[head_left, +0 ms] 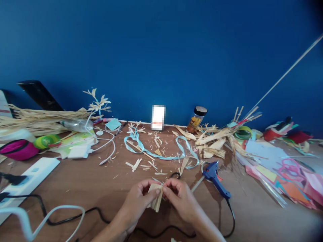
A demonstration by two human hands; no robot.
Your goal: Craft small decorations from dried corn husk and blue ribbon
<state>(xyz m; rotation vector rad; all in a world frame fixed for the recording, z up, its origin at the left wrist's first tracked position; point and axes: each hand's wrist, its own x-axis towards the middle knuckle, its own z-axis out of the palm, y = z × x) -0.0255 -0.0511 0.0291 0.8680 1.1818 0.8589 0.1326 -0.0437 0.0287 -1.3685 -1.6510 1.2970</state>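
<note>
Between my two hands is a short strip of dried corn husk [155, 205], pale and ribbed. My left hand [140, 200] pinches it from the left with thumb and fingers. From the right, my right hand [178, 195] is closed in a pinch at the strip's upper right edge. Just beyond my hands lie husk scraps [136, 164] and a light blue ribbon [161, 157] that winds across the table. A blue glue gun [215, 178] rests on its side to the right of my right hand, its cord running toward me.
A white power strip [37, 181] with black plugs and cables sits at left. Dried husks [214, 143], a tilted jar [196, 119] and coloured papers [287, 181] lie at right. A husk flower [99, 102] stands by the blue wall [161, 50].
</note>
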